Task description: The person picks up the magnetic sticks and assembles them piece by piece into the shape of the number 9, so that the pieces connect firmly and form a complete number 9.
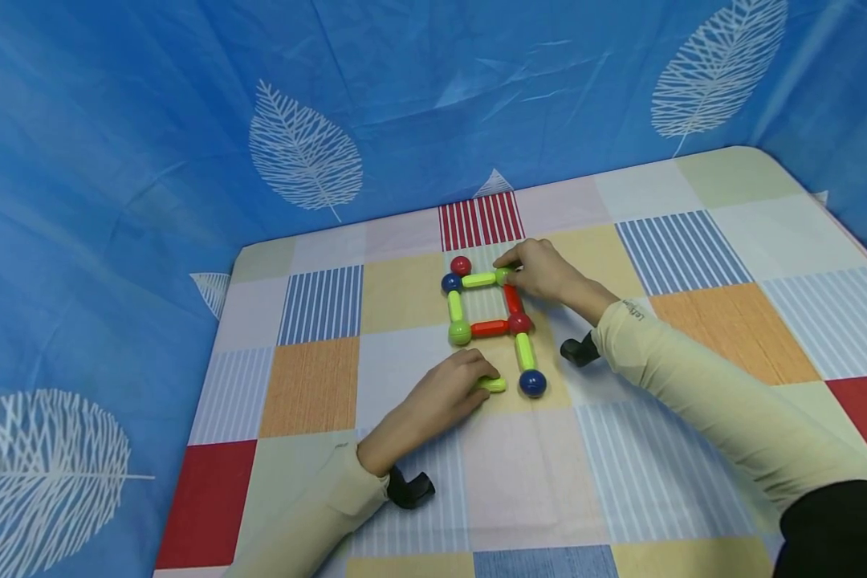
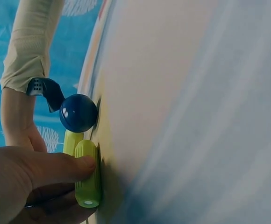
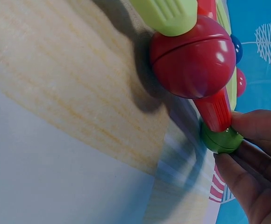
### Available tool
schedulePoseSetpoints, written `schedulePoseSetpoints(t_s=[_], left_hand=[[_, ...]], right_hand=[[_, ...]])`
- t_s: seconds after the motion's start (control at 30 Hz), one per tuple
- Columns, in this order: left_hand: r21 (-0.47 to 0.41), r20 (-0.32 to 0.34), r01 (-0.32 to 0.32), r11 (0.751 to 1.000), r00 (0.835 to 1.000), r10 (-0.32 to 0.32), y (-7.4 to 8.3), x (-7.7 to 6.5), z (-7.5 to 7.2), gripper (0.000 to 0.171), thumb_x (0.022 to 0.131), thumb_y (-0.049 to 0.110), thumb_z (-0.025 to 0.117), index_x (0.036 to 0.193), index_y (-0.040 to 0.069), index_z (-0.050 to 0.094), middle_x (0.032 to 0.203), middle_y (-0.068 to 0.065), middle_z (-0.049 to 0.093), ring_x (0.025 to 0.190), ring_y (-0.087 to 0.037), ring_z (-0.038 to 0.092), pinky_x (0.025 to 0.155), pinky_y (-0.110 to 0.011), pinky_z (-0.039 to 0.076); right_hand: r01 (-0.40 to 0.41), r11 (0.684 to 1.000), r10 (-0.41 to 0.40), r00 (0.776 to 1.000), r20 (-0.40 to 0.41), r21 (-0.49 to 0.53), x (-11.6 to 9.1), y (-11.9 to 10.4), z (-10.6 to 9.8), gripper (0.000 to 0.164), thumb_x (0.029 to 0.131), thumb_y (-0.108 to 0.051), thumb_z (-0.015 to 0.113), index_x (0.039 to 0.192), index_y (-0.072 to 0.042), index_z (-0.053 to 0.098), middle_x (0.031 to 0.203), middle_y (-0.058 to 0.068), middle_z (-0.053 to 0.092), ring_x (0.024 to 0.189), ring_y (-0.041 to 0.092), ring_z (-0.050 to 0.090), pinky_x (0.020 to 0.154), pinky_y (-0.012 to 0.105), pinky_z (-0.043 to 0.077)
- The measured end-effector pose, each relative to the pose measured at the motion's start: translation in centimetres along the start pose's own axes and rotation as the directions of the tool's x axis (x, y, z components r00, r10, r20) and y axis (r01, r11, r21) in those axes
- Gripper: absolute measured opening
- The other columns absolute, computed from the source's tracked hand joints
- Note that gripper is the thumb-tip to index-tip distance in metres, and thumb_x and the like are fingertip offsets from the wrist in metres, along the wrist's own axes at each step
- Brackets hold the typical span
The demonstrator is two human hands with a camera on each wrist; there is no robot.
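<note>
My left hand (image 1: pixel 442 395) pinches a loose yellow-green rod (image 2: pixel 87 179) between thumb and fingers, low over the tablecloth. Farther back, my right hand (image 1: pixel 547 271) grips the green ball (image 3: pixel 222 141) at the far right corner of a square of rods and balls. A blue ball (image 1: pixel 451 282), a light green ball (image 1: pixel 459 333) and a dark red ball (image 1: pixel 519 323) form its other corners. Its sides are two yellow-green rods and two red rods (image 1: pixel 490 328). From the dark red ball another yellow-green rod (image 1: pixel 524 352) runs toward me, ending in a dark blue ball (image 1: pixel 532 383).
Another red ball (image 1: pixel 461 266) sits right behind the blue corner ball. Patchwork cloth (image 1: pixel 520 482) covers the table, and a blue leaf-print curtain (image 1: pixel 419 96) hangs behind it and at the sides. Black wrist mounts (image 1: pixel 410 488) stick out beneath both sleeves.
</note>
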State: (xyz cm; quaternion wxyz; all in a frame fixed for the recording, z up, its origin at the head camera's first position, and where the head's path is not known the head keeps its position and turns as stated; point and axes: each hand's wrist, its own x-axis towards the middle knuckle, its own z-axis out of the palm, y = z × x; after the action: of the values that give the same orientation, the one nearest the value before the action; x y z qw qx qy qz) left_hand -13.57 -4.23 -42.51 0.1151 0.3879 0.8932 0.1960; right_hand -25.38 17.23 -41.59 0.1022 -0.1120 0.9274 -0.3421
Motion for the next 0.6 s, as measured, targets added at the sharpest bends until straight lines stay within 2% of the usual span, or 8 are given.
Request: schedulePoseSetpoints(t_s=[0.13,0.6], left_hand=[[-0.014,0.000,0.004,1.000,1.000,-0.004,0.19,0.61,0.05,0.021,0.090,0.007,0.072,0.110,0.006,0.071,0.104,-0.002,0.064,0.098,-0.014,0.058,0.086,-0.024,0.050],[-0.038,-0.023,-0.010,0.999,1.000,0.009,0.68,0.82,0.19,0.022,0.089,0.006,0.072,0.111,0.005,0.071,0.105,-0.003,0.064,0.098,-0.014,0.058,0.087,-0.022,0.049]], right_hand=[[-0.001,1.000,0.001,1.000,0.003,0.003,0.09,0.05,0.03,0.030,0.092,-0.003,0.063,0.122,0.001,0.068,0.123,0.019,0.065,0.116,0.033,0.056,0.097,0.048,0.047],[-0.001,1.000,0.000,1.000,0.007,0.013,0.11,0.27,-0.02,0.031,0.093,-0.002,0.062,0.123,0.000,0.067,0.124,0.019,0.064,0.116,0.033,0.056,0.099,0.048,0.046]])
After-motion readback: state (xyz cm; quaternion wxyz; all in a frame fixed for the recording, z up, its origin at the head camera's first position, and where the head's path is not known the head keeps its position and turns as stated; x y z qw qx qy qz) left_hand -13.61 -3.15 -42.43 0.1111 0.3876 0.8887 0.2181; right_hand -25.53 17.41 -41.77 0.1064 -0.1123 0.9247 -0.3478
